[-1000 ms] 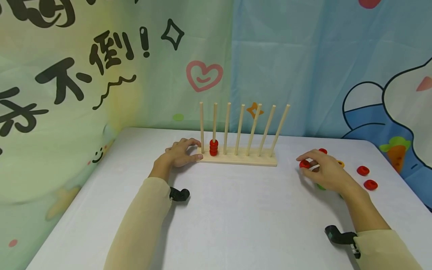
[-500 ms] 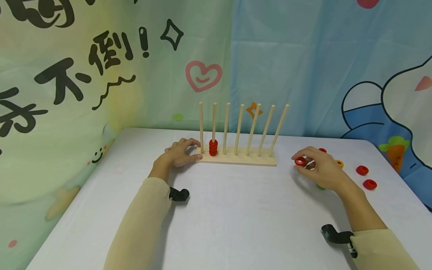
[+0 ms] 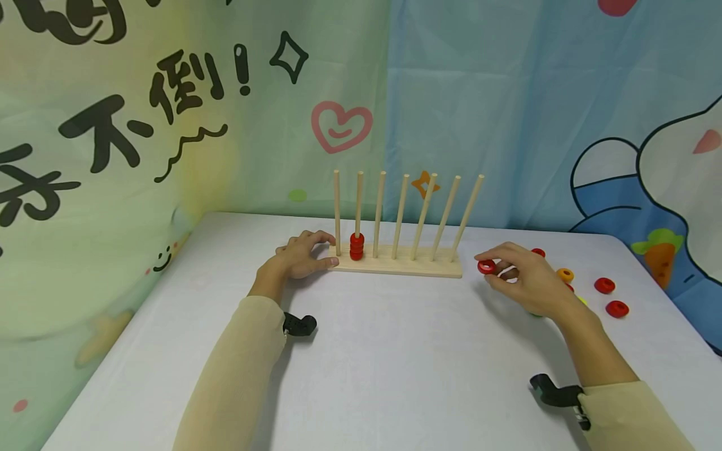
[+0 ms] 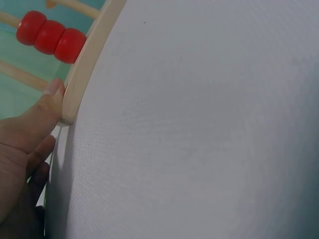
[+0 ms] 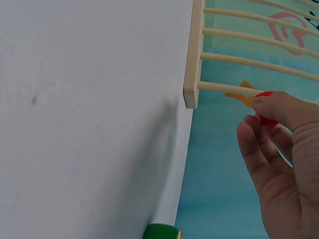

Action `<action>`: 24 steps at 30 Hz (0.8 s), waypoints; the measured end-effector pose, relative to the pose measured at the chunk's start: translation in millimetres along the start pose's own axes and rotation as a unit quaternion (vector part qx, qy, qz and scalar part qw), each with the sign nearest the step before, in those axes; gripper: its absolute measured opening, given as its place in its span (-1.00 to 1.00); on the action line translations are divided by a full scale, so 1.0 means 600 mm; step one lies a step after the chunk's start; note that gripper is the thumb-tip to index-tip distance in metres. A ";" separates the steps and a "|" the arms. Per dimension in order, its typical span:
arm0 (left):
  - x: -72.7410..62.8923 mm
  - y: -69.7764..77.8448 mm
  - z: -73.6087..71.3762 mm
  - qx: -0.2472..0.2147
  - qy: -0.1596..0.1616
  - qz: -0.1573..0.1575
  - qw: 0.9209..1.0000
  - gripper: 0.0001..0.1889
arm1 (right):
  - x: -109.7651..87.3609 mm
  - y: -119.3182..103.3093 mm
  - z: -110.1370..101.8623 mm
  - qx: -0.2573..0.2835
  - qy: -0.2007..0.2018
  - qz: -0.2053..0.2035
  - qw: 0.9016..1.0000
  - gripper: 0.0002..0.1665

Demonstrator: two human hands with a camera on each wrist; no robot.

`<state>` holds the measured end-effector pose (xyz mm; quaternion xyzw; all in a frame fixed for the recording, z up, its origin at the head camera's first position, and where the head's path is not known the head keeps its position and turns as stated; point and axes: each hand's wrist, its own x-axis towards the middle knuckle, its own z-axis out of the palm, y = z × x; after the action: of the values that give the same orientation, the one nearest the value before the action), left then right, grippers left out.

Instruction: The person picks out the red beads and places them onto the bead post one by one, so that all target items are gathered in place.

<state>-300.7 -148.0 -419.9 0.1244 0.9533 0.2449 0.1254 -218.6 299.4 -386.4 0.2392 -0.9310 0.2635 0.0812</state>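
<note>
A wooden peg rack with a row of upright pegs stands on the table. Three red beads are stacked on its second peg from the left. My left hand grips the rack's left end, thumb on the front of the base; in the left wrist view the thumb lies against the wood beside the red stack. To the right of the rack, my right hand pinches a red bead between thumb and fingers, above the table. The right wrist view shows this bead partly covered by the thumb.
Loose beads lie at the right, among them a yellow one and red ones; some are partly hidden behind my right hand. A green bead shows in the right wrist view. A printed cloth hangs behind the white table.
My right hand has moved left toward the rack with the red bead, uncovering more of the loose beads. The left hand and the rack have stayed in place.
</note>
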 end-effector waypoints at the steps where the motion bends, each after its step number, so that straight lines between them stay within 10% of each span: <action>1: 0.000 0.000 0.000 0.000 0.000 0.000 1.000 -0.46 | 0.001 -0.002 0.000 0.001 0.001 -0.002 1.000 -0.54; 24: 0.000 0.000 0.001 0.000 0.000 0.001 1.000 -0.47 | 0.034 -0.044 0.008 0.033 -0.017 -0.020 0.999 -0.57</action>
<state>-300.3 -147.7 -420.5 0.1250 0.9533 0.2448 0.1254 -223.6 268.9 -373.2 0.2652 -0.9178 0.2887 0.0625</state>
